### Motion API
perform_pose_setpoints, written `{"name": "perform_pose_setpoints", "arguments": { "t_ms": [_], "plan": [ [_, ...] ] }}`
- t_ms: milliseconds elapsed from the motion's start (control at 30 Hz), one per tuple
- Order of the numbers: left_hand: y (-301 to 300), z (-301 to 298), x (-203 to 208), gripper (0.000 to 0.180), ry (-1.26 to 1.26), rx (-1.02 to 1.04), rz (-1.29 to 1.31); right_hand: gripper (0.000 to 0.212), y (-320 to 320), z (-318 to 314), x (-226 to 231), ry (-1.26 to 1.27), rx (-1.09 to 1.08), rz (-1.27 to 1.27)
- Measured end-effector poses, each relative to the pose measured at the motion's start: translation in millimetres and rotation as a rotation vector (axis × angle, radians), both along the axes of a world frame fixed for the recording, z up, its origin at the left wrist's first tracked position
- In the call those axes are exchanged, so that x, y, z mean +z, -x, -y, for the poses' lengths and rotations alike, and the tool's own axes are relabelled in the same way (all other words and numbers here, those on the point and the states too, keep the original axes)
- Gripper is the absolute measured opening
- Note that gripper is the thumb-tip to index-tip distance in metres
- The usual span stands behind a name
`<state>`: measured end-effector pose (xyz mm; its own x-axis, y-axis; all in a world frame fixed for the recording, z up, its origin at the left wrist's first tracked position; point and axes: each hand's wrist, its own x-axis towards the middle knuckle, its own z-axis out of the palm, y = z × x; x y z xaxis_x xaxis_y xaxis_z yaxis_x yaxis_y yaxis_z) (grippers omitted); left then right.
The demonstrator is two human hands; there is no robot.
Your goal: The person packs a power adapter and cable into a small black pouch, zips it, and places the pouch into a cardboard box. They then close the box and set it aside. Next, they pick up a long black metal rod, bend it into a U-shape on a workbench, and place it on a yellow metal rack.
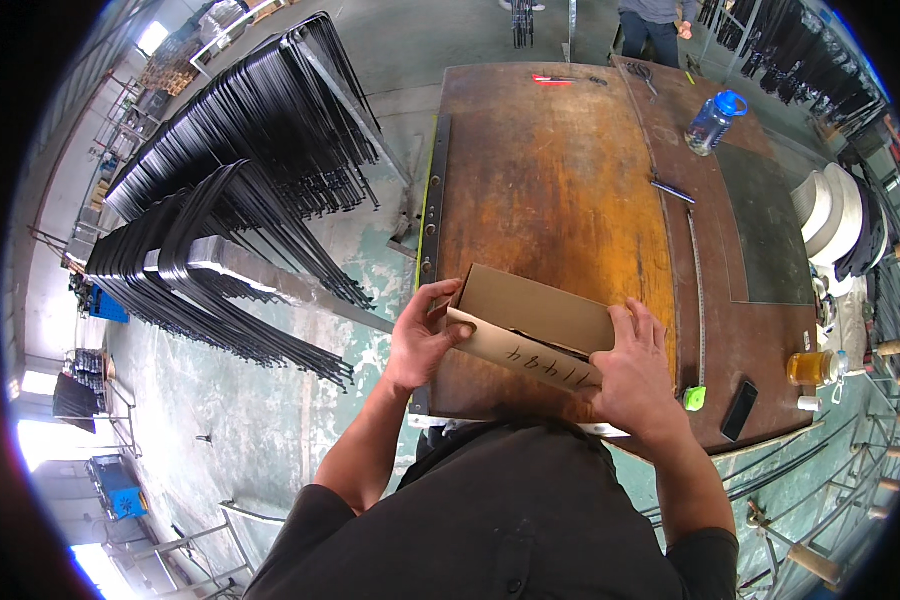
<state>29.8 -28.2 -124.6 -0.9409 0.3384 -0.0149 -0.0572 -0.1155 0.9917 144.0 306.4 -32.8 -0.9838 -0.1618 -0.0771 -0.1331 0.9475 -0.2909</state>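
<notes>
A long, narrow cardboard box (535,312) is held between my two hands over the near edge of the wooden table (550,170). Dark handwriting marks its side facing me. My left hand (428,335) grips the box's left end, with the thumb on the near side and the fingers round the corner. At the other end, my right hand (632,365) is closed on the right corner, its fingers over the far edge and its thumb on the near side. The inside of the box cannot be made out.
To the left, racks carry many black cables (240,130). On the table's right part lie a pen (673,191), a tape measure (694,399), a phone (739,411), a blue bottle (715,122) and a jar of amber liquid (812,368). A person (656,25) stands beyond the table.
</notes>
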Motion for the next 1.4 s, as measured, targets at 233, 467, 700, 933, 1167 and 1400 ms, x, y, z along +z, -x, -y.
{"name": "perform_pose_setpoints", "arguments": {
  "t_ms": [233,467,700,933,1167,1400],
  "plan": [
    [-1,9,1,0.086,0.115,-0.071,0.24,0.051,0,-2,5,0.093,0.022,0.028],
    [-5,5,3,0.079,0.035,-0.036,0.021,0.062,20,-9,3,0.375,-0.135,-0.012],
    [-15,4,-1,0.072,-0.166,-0.003,-0.102,0.061,40,-13,-23,0.35,-0.129,0.098],
    [-19,6,-6,0.067,-0.202,0.004,-0.099,0.063,42,-10,-28,0.36,-0.136,0.108],
    [-15,6,-6,0.063,-0.209,-0.021,-0.153,0.063,44,-10,-26,0.327,-0.144,0.105],
    [-13,9,-1,0.063,-0.16,-0.035,-0.136,0.064,46,-10,-24,0.329,-0.154,0.155]
  ]
}}
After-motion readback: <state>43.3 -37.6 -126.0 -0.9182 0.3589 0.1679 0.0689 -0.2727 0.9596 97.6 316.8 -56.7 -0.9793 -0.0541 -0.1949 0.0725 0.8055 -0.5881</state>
